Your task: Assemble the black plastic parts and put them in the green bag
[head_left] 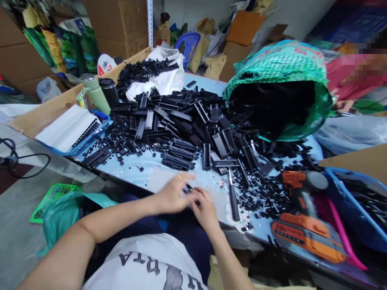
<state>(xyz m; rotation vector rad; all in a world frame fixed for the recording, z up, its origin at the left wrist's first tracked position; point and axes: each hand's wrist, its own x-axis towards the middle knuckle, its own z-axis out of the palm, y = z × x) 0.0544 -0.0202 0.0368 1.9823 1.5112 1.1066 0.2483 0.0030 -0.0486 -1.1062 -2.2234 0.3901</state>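
Over the table's front edge, my left hand (173,195) and my right hand (206,207) meet, their fingers closed around a small black plastic part (189,187). Blur and the fingers hide most of it, so its exact kind is unclear. Just beyond my hands lies a stack of long black plastic pieces (178,155). To the right of my right hand rests a tool with a black handle (234,203) and a metal shaft. Small black parts with metal pins (263,193) are heaped beyond it.
A large pile of black slotted pieces (181,114) covers the table's middle. A green woven sack (272,60) lies open toward me. An orange cordless drill (305,233) and blue bin (356,193) stand right; a green bottle (98,94) stands left. Another person's sleeve (341,76) shows.
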